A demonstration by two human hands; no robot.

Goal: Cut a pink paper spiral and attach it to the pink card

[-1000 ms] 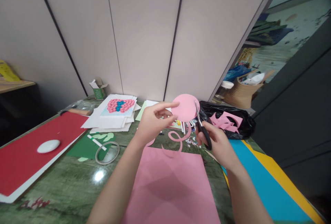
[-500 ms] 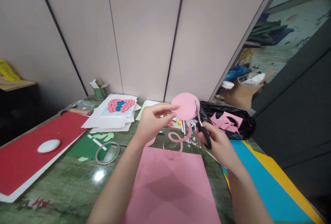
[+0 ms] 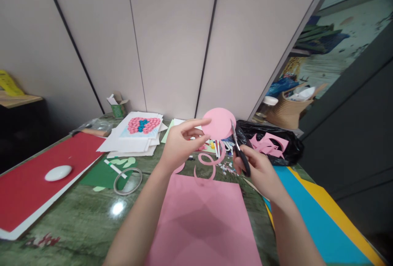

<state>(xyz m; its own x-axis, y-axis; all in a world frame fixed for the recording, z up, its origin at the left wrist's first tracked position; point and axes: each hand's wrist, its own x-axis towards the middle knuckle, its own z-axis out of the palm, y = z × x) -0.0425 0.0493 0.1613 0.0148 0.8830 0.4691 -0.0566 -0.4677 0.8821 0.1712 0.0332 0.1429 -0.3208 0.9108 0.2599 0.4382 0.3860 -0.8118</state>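
My left hand (image 3: 181,143) pinches a pink paper disc (image 3: 218,123) held up above the table. A curled pink strip (image 3: 210,161) hangs from the disc's lower edge. My right hand (image 3: 256,167) grips black-handled scissors (image 3: 238,148), whose blades meet the disc's right edge. A large pink paper sheet (image 3: 202,221) lies on the green table (image 3: 76,213) right below both hands.
A red sheet (image 3: 27,184) with a white oval object (image 3: 58,172) lies at left. Nearby are green paper (image 3: 104,174), a tape ring (image 3: 127,181), and white sheets bearing a pink-and-blue heart (image 3: 143,125). A black bag (image 3: 276,145) holds pink scraps. Blue and yellow sheets (image 3: 310,213) lie at right.
The disc has risen slightly and turned a little in my left hand. The curled strip below it has shifted left. The scissors have barely moved.
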